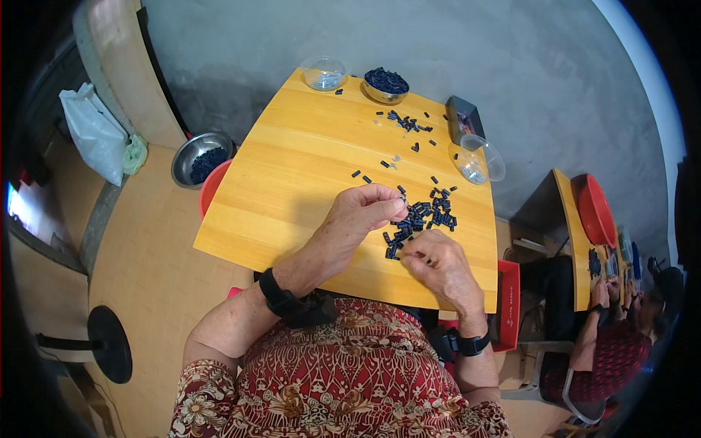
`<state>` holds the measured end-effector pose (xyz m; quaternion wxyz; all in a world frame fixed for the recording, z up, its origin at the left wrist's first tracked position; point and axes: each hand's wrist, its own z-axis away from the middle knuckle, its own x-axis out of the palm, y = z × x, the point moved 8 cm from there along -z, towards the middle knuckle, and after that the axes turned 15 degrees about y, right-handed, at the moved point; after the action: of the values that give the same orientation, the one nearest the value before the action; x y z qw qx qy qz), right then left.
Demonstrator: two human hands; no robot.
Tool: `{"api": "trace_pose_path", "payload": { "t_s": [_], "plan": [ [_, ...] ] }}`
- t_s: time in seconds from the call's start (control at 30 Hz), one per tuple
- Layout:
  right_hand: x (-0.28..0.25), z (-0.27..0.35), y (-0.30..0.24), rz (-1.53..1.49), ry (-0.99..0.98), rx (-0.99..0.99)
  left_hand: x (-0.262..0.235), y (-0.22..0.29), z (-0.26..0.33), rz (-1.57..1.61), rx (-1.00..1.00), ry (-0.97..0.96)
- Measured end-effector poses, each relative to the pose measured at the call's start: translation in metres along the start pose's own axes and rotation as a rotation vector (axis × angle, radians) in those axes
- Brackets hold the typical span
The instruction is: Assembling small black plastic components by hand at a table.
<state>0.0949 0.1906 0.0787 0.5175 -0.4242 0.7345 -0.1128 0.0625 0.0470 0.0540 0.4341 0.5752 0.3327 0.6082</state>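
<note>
Over the yellow table (270, 168), my left hand (354, 219) is closed in a pinch, thumb against forefinger, beside the upper left of the pile. A tiny bit shows at its fingertips, too small to name. My right hand (445, 269) is curled at the near edge of the pile, thumb and fingers together; whatever they grip is hidden. Between and beyond the hands lies a loose pile of small black rectangular pieces (442, 212). A few single black pieces (356, 174) lie apart from it, farther left.
Along the far edge stand a clear bowl (323, 64) of small pale parts, a heaped bowl of black pieces (385, 82) and a dark box (461, 109). Another clear bowl (491, 157) stands at right. A red bin (509, 303) is below the right edge. A co-worker sits far right.
</note>
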Motion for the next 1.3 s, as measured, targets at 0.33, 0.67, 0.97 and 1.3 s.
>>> {"api": "trace_pose_path", "payload": {
  "t_s": [0.33, 0.67, 0.97, 1.3],
  "plan": [
    [0.026, 0.004, -0.003, 0.125, 0.025, -0.224, -0.001, -0.001, -0.001, -0.003, -0.011, 0.001],
    [-0.018, -0.005, 0.014, -0.324, 0.378, 0.17, 0.004, -0.027, 0.001, -0.072, -0.065, 0.004],
    [-0.019, -0.006, 0.001, -0.179, 0.394, 0.074, 0.009, -0.029, 0.0, -0.089, -0.034, -0.031],
    [-0.019, -0.001, 0.015, -0.322, 0.39, 0.226, 0.012, -0.022, 0.003, -0.025, 0.014, -0.026]
  ]
}}
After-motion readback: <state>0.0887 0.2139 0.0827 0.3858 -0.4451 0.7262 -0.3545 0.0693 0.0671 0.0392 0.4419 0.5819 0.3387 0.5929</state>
